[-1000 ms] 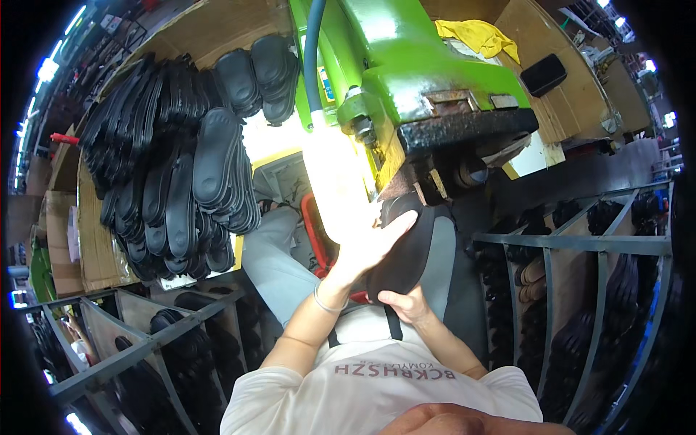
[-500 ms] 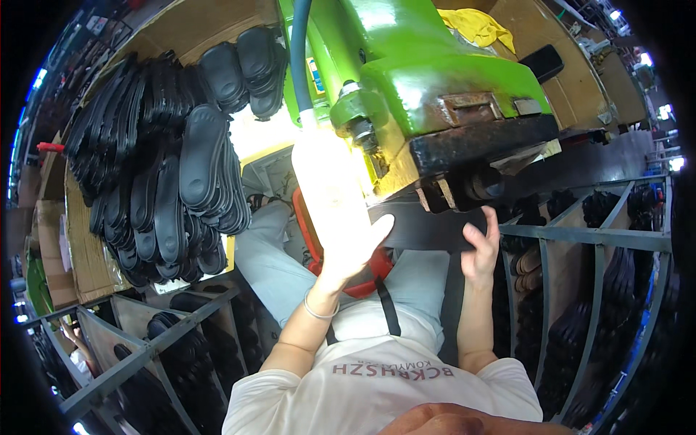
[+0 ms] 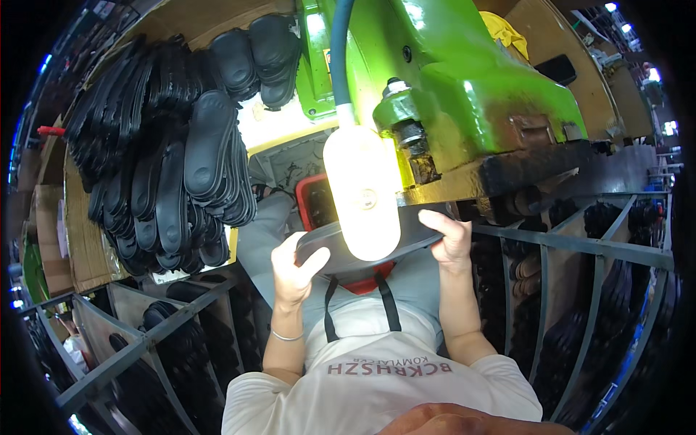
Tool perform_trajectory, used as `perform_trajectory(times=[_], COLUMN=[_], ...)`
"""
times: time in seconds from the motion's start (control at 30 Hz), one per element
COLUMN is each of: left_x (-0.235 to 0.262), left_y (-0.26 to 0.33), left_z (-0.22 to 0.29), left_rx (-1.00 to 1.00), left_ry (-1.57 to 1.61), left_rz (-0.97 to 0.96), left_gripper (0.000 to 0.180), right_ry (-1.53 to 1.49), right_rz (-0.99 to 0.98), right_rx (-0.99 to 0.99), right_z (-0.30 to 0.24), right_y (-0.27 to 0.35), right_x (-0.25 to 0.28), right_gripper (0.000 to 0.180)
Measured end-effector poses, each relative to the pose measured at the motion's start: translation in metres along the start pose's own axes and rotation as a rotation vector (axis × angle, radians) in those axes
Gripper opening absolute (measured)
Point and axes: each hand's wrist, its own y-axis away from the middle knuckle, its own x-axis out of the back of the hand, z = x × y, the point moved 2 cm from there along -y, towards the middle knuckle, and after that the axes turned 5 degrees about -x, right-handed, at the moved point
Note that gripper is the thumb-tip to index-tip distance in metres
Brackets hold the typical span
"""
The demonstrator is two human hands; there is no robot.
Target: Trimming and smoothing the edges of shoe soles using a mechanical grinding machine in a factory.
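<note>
A dark shoe sole lies across my lap area, held level between both hands. My left hand grips its left end, thumb on top. At the other end, my right hand has its fingers closed round the edge, with the thumb on top. A bright work lamp hangs in front of the middle of the sole and hides part of it. Just beyond the right hand stands the green machine, its dark worn head above and to the right of the sole.
Stacked dark soles fill a cardboard-lined table at the left. A yellow cloth and a black flat object lie behind the machine. Metal racks with soles stand at left and right. A red-rimmed item sits below.
The sole has come left and toward me, out from beneath the machine head. My left hand has moved left, out of the lamp's glare; the right hand has shifted left. The view has shifted slightly.
</note>
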Motion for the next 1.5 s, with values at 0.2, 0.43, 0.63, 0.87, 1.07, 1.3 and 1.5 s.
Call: perform_trajectory(times=[0.2, 0.43, 0.63, 0.87, 1.07, 1.3, 1.5], left_x=[0.009, -0.072, -0.072, -0.081, -0.09, -0.051, -0.045], left_y=[0.001, -0.042, -0.021, -0.018, -0.035, -0.043, -0.034], left_z=[0.002, 0.001, -0.023, -0.029, -0.018, 0.015, 0.026], left_rx=[0.055, -0.12, -0.175, -0.2, -0.303, -0.186, -0.399], left_ry=[-0.241, -0.325, -0.228, -0.396, -0.671, -0.21, -0.368], left_rz=[-0.326, -0.454, -0.218, -0.242, -0.185, -0.238, -0.079], left_gripper=[0.027, 0.03, 0.03, 0.034, 0.028, 0.025, 0.021], right_ry=[0.448, 0.175, 0.325, 0.239, 0.257, 0.229, 0.344], right_rz=[-0.215, -0.033, -0.188, 0.189, 0.257, -0.045, -0.062], right_rx=[0.245, 0.109, -0.285, 0.032, 0.261, 0.278, 0.351], right_z=[-0.015, 0.018, 0.063, -0.002, -0.057, -0.05, -0.031], right_y=[-0.009, 0.016, 0.102, 0.101, 0.032, -0.019, -0.013], right_x=[-0.042, -0.032, 0.026, 0.085, 0.069, 0.02, 0.036], right_gripper=[0.042, 0.038, 0.026, 0.027, 0.026, 0.02, 0.028])
